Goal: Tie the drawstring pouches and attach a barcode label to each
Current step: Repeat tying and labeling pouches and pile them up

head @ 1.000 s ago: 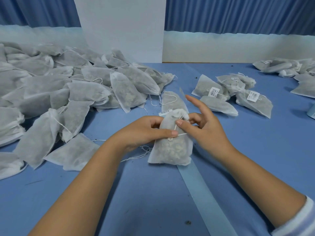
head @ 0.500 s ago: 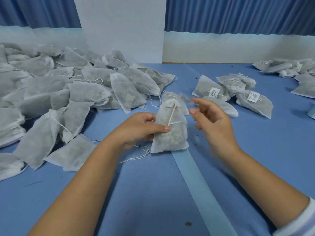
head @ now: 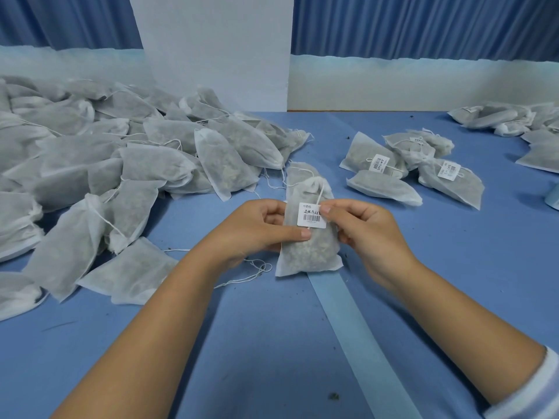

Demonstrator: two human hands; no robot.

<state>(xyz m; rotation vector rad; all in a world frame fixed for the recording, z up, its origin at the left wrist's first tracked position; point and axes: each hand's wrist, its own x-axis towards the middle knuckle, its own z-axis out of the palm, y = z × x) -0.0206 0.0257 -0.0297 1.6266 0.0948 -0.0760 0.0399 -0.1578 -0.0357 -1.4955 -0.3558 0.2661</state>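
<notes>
Gauzy pouch (head: 308, 249) gripped steady in the left hand (head: 257, 231) — right hand (head: 366, 234) pinches the barcode label (head: 312, 215) on so it sticks.

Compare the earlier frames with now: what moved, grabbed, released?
The right hand let go of the drawstring, pulled off, then came back pinching a barcode label onto the pouch front. Unchanged: left hand grips the pouch; the left pile and labelled pouches stay put.

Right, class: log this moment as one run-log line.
step: labelling | left hand: grips pouch | right hand: pinches barcode label onto pouch | pouch neck: cinched
</notes>
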